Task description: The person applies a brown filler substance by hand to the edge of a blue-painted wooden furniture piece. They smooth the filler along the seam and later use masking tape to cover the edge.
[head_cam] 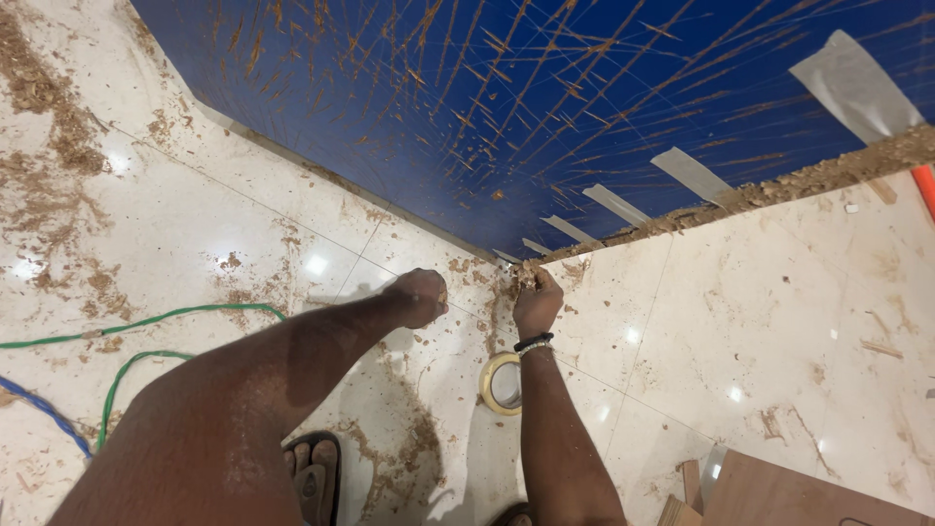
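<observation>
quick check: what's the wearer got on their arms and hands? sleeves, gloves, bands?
Both arms are bare to the frame edge, with no sleeves in view. Both hands, left hand and right hand, are bare, with no gloves. The right wrist carries a black band next to a pale beaded bracelet. Fine sawdust clings to the left forearm.

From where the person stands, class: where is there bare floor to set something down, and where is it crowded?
Free: tiles right of the right hand, between the blue panel and wood boards. Crowded: around the tape roll, both hands, and left by the green cable and sawdust.
</observation>
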